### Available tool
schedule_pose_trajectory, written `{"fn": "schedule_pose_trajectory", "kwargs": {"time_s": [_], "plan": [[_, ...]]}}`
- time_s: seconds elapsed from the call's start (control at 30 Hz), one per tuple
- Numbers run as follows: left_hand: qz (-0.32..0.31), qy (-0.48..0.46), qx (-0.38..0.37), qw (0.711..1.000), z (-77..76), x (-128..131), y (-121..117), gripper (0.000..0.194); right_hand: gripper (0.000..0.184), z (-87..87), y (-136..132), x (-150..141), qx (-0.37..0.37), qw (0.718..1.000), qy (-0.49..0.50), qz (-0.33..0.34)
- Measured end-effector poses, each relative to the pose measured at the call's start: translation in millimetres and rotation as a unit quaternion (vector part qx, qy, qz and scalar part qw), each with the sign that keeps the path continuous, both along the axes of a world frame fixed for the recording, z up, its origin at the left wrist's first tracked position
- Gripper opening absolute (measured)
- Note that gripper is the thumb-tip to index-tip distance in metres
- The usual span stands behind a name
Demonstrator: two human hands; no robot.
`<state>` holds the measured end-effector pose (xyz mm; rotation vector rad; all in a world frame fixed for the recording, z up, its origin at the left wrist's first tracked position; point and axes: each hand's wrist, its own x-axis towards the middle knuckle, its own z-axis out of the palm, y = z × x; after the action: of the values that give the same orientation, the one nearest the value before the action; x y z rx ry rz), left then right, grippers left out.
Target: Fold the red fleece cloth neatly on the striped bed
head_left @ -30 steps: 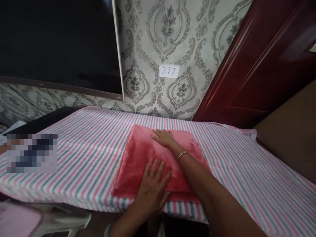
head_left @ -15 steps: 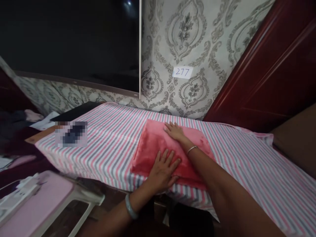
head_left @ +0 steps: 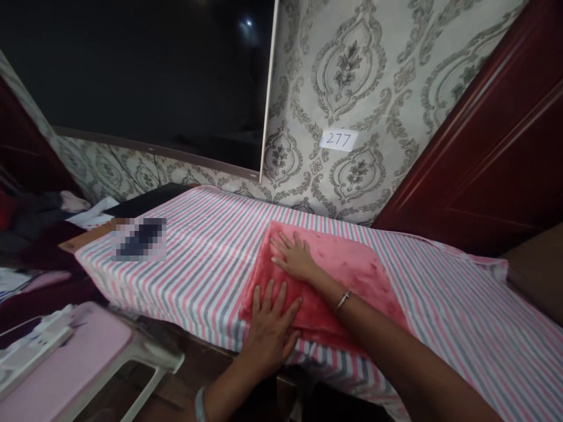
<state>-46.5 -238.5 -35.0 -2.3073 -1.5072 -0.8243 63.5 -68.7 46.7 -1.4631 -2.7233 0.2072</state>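
A folded red-pink plush cloth (head_left: 347,258) lies flat on a table covered by a striped tablecloth (head_left: 193,252). My left hand (head_left: 270,322) rests with spread fingers on the cloth's near left part, close to its front edge. Farther back, my right hand (head_left: 295,258) lies flat on the cloth's upper left area, fingers apart. Both hands touch the plush surface from above and neither grips it. The right forearm covers part of the cloth's near right side.
A pixelated dark object (head_left: 138,239) is at the table's left. Behind stand a large dark screen (head_left: 145,76) and a patterned wall with a paper marked 277 (head_left: 338,139). A pink stool (head_left: 97,340) bearing a white power strip (head_left: 35,346) is at lower left.
Both hands have slid left over the plush cloth, the right one toward its left edge. The cloth's right part is more exposed. The camera view has shifted slightly.
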Motion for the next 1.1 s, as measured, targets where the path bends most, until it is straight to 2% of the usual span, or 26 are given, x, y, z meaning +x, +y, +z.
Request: {"fn": "schedule_pose_trajectory", "kwargs": {"time_s": [0.27,0.37,0.43,0.53,0.67,0.83,0.93,1.0,1.1], "plan": [[-0.010,-0.035,0.027,0.999,-6.7,3,2,0.071,0.066,2.0,69,-32,-0.056,0.996,-0.026,-0.060],[-0.012,-0.049,0.035,0.998,-10.8,5,4,0.071,0.063,-2.4,83,-36,-0.073,0.995,-0.023,-0.061],[-0.013,-0.055,0.047,0.997,-13.7,6,6,0.070,0.060,-6.9,86,-36,-0.058,0.997,-0.014,-0.056],[-0.015,-0.066,0.061,0.996,-16.9,7,8,0.068,0.058,-12.8,84,-36,-0.024,0.998,0.007,-0.054],[-0.008,-0.063,0.055,0.996,-16.1,6,9,0.070,0.056,-13.0,79,-35,-0.024,0.998,0.022,-0.059],[-0.008,-0.044,0.048,0.998,-9.8,4,6,0.068,0.061,0.8,74,-34,-0.035,0.996,0.031,-0.075],[-0.005,-0.042,0.051,0.998,-9.1,4,6,0.068,0.061,11.2,63,-30,-0.035,0.996,0.039,-0.074],[-0.005,-0.041,0.050,0.998,-9.5,5,6,0.068,0.057,14.3,47,-24,-0.016,0.998,0.046,-0.034],[-0.010,-0.046,0.049,0.998,-7.3,5,6,0.068,0.054,10.3,15,-11,0.018,0.996,0.056,0.065]]}}
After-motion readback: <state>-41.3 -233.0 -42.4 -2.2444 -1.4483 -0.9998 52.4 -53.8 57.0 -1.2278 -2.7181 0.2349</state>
